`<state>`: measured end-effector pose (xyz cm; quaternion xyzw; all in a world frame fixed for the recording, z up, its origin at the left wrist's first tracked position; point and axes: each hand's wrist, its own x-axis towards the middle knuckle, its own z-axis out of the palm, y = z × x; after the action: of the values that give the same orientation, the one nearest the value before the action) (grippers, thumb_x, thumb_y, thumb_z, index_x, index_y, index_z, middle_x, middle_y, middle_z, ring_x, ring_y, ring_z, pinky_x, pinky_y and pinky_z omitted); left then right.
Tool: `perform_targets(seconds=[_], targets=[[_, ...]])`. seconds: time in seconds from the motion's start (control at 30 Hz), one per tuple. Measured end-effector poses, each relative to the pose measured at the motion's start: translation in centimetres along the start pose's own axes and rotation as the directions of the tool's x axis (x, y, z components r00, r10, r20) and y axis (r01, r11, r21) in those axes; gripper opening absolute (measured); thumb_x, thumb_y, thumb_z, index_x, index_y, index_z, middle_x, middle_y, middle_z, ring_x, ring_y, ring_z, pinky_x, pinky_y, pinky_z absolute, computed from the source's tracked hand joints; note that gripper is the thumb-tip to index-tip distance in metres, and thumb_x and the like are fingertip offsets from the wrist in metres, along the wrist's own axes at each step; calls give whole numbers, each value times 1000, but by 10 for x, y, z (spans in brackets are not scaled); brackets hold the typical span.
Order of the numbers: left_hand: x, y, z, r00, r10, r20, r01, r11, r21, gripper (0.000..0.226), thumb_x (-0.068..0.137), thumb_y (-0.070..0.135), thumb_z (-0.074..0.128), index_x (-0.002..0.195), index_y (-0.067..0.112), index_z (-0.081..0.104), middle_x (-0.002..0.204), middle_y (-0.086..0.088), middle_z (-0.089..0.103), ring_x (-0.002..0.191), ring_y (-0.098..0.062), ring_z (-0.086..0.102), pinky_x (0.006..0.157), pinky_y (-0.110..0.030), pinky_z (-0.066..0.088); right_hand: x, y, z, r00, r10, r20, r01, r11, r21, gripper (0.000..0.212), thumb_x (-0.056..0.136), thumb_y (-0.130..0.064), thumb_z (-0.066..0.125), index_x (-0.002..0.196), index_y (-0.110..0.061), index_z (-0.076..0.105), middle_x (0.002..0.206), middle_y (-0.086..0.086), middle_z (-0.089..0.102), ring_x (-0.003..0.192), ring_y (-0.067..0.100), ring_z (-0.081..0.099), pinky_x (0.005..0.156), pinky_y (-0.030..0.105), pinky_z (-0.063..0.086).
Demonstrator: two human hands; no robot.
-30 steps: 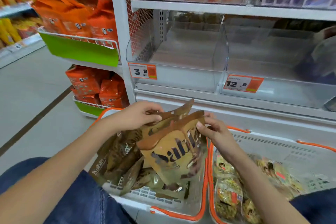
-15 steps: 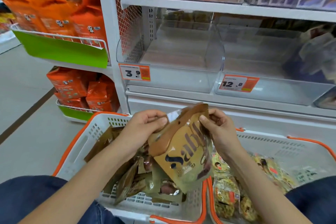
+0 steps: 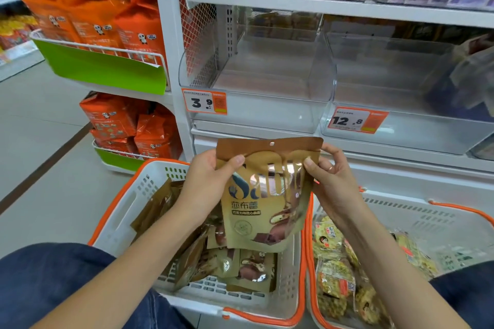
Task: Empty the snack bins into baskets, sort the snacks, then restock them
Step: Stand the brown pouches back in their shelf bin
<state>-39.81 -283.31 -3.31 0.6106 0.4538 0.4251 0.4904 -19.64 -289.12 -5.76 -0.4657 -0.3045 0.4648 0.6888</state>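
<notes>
Both hands, left hand (image 3: 205, 181) & right hand (image 3: 331, 184), pinch brown pouch (image 3: 264, 195) top corners w/ fingers; keep upright, load into 3.9 bin (image 3: 256, 115).

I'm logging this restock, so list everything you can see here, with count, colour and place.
Held pouch: one, gold and brown, upright over the left basket.
Left basket: one, white with orange rim, holds more gold-brown pouches, count unclear.
Right basket: one, white with orange rim, holds yellow snack packs, count unclear.
Clear bins: two in front, empty, on the middle shelf.
Price tags: 3.9 on the left bin, 12.8 on the right bin, orange and white.
Orange bags: many, in green-fronted racks on the left.
Left hand: pinches the pouch's upper left edge.
Right hand: pinches the pouch's upper right edge.
</notes>
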Motion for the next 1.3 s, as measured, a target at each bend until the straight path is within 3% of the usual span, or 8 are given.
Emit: perform_targets(seconds=[0.17,0.37,0.53,0.73,0.9,1.13,1.23,1.3], targets=[[11,23,-16,996,85,1,-85,995,-48,14,93,16,57,89,25,66,84,8,75,82,-12,70,78,-34,54,6,-28,4,939,63,339,12,976,-216,30,83,-19,56,108,-5,63,83,5,71,73,13,67,71,20,53],[34,65,-24,984,171,46,-169,985,-35,14,84,16,67,87,28,62,74,18,71,74,0,67,67,-15,51,35,-64,36,971,-138,194,188,943,-273,21,98,-12,46,87,-2,61,63,3,62,59,20,59,61,30,47],[79,82,-47,961,121,250,-182,955,236,16,77,14,76,87,22,66,87,8,72,85,-9,67,86,-33,53,77,-116,69,921,-337,197,386,860,-333,20,96,-8,50,84,-8,66,60,4,60,56,18,53,59,29,44],[156,122,-47,874,485,-16,-475,862,177,17,79,-2,70,91,10,69,84,5,68,70,11,62,71,-8,48,138,-162,108,793,-549,264,607,746,-273,12,94,-9,54,90,-14,64,70,-7,64,64,3,57,63,18,46],[197,79,-43,881,473,-20,-449,849,277,20,83,1,66,94,17,69,82,10,66,63,19,57,62,-2,42,186,-114,82,885,-375,276,466,717,-518,22,92,-6,58,79,-22,65,66,-16,64,67,1,55,74,30,47],[249,58,-27,871,475,-127,-442,870,220,33,89,10,61,56,14,59,50,13,53,52,4,44,53,-19,34,221,-104,89,911,-387,140,397,736,-549,34,94,-10,56,61,-19,58,49,-15,59,51,2,53,51,26,46],[264,44,-25,870,453,-193,-413,885,215,36,89,14,63,54,19,56,49,13,51,51,2,40,54,-21,33,236,-96,91,902,-406,147,414,716,-563,34,91,-12,60,58,-16,64,55,-7,63,62,20,56,64,43,50],[273,40,-25,859,448,-247,-410,892,192,20,89,15,62,70,16,68,63,5,61,59,-2,47,59,-22,38,246,-85,92,906,-397,148,411,740,-532,27,87,-21,62,68,-2,67,70,23,67,66,30,58,76,61,49]])
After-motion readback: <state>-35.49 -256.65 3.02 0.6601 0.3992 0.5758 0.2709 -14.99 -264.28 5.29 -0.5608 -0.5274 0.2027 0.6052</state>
